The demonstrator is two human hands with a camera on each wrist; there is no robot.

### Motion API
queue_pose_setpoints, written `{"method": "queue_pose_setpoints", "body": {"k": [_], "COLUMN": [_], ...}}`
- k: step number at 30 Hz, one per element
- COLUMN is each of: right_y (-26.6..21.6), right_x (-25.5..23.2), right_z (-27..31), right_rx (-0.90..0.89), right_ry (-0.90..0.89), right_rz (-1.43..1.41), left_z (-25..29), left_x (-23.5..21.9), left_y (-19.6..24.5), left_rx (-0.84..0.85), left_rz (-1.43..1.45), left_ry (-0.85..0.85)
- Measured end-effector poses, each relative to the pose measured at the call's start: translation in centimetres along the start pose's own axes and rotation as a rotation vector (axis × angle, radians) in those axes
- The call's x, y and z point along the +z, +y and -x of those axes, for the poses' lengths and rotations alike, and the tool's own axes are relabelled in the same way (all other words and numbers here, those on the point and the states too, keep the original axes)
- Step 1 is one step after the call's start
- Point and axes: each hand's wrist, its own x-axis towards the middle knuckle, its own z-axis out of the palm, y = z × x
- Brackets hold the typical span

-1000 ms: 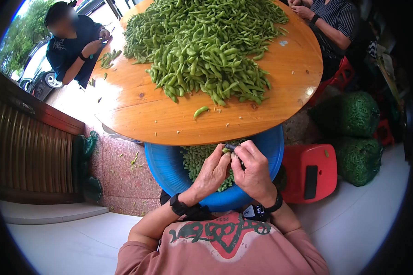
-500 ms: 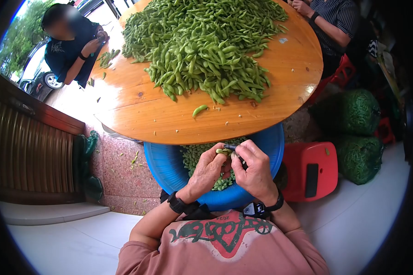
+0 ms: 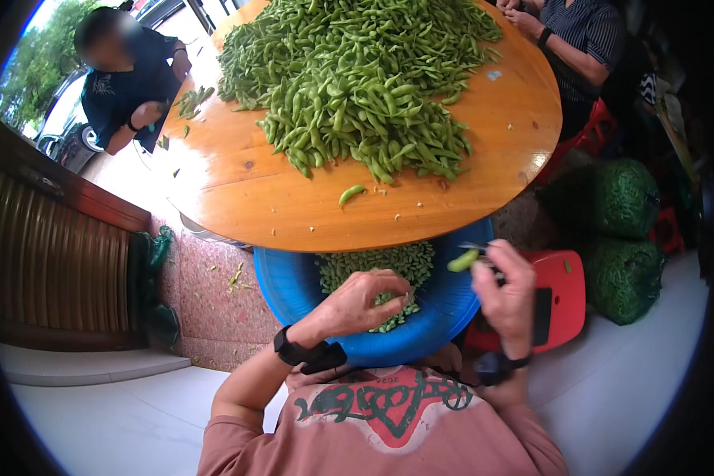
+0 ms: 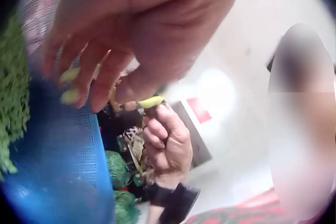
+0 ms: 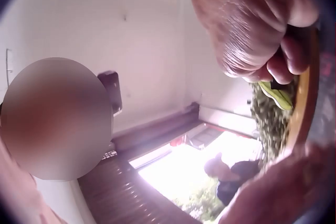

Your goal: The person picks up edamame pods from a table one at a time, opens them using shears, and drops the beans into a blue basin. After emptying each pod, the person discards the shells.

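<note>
My left hand point(image 3: 358, 305) hangs over the blue basin point(image 3: 278, 287), fingers loosely bent and pointing down. In the left wrist view two blurred green beans point(image 4: 70, 96) show right at its fingertips. Shelled beans point(image 3: 349, 266) cover the basin's bottom. To the right, over the basin's rim, my right hand point(image 3: 506, 293) holds a plump green soybean pod point(image 3: 463, 260) together with a small dark tool that has a thin metal tip point(image 3: 471, 245). Curled fingers hide most of this tool. The right wrist view shows the pod point(image 5: 278, 97) below the knuckles.
A large heap of soybean pods point(image 3: 357, 95) covers much of the wooden table point(image 3: 230, 214), whose edge overhangs the basin. One loose pod point(image 3: 351, 194) lies near that edge. A red stool point(image 3: 565, 297) and green net sacks point(image 3: 623, 274) stand at right. Two other people sit around the table.
My hands were together over the basin, working on a pod; now they are apart. The right hand has moved right with a pod and the tool, while the left has lowered toward the beans.
</note>
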Motion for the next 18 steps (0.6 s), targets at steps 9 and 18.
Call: {"method": "queue_pose_setpoints", "body": {"k": [9,18], "right_y": [1.4,-0.8], "right_x": [-5.8,4.4], "right_z": [1.2,-0.6], "right_rx": [0.109,0.327], "right_ry": [0.033,-0.163], "right_rz": [0.417,-0.504], "left_z": [-4.5,-1.2], "left_x": [-7.4,-1.7], "left_y": [3.1,5.0], "left_rx": [0.516,0.08], "left_rz": [-1.164,0.155], "left_ry": [0.781,0.313]}}
